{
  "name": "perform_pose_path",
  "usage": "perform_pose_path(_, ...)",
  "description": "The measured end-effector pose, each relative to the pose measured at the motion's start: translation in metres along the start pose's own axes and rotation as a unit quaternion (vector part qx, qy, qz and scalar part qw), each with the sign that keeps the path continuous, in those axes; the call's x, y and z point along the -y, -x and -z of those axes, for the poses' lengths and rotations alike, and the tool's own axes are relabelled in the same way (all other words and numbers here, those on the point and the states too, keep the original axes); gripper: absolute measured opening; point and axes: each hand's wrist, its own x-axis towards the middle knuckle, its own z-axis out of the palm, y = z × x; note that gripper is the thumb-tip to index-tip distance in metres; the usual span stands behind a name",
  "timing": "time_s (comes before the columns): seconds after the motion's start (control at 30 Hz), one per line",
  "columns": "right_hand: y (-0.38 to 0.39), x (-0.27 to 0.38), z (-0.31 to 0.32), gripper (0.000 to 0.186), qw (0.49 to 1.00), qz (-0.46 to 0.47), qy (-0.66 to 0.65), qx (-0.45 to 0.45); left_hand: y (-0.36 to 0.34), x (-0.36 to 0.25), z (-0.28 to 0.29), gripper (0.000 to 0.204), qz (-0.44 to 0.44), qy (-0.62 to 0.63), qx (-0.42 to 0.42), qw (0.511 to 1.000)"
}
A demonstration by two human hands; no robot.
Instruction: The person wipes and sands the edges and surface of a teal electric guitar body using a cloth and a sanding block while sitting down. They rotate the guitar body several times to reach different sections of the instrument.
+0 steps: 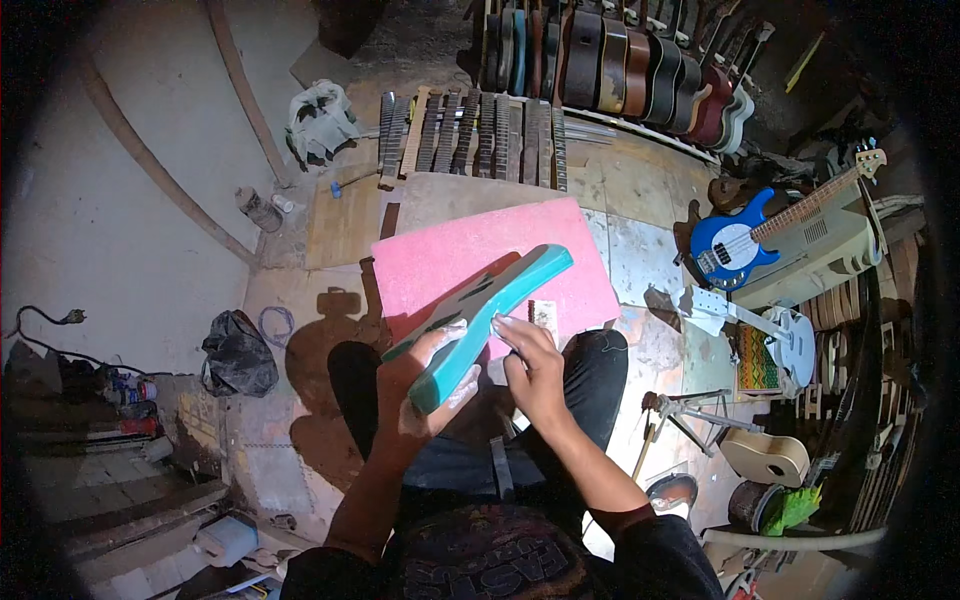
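My left hand (pixel 405 385) grips a teal guitar body (pixel 530 275), tilted on edge over my lap, with dusty fingers wrapped around its lower part. My right hand (pixel 532 370) presses curled fingers against the body's near edge; whether a small item is under the fingertips I cannot make out. Beneath the body a pink board (pixel 590 280) lies in front of my knees. A small pale block (pixel 543 315) rests on the board, just beyond my right fingers.
Guitar necks (pixel 470 135) and hanging guitars (pixel 612 65) line the back. A blue bass (pixel 730 245), white guitar (pixel 795 350), metal stand (pixel 700 420) and small natural-wood guitar (pixel 765 460) sit at right. A black bag (pixel 240 355) lies at left.
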Motion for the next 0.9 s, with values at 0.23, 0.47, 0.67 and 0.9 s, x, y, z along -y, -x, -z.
perform_pose_path(0.23, 0.005, 0.031, 0.003, 0.051, 0.998, 0.005, -0.056, 0.009, -0.004, -0.002, 0.004, 0.052, -0.019, -0.009, -0.026, 0.999)
perform_pose_path(0.47, 0.004, 0.059, 0.004, 0.049, 0.997, -0.008, -0.075, 0.012, -0.008, 0.001, 0.008, 0.051, -0.031, -0.028, -0.024, 0.999)
perform_pose_path(0.67, -0.002, 0.029, -0.006, 0.053, 0.999, -0.012, -0.025, -0.023, -0.006, -0.006, 0.006, 0.051, 0.051, 0.06, 0.002, 0.997)
perform_pose_path(0.9, -0.005, 0.022, -0.006, 0.05, 0.998, -0.026, -0.043, -0.027, -0.009, -0.003, 0.003, 0.056, -0.004, 0.018, -0.045, 0.999)
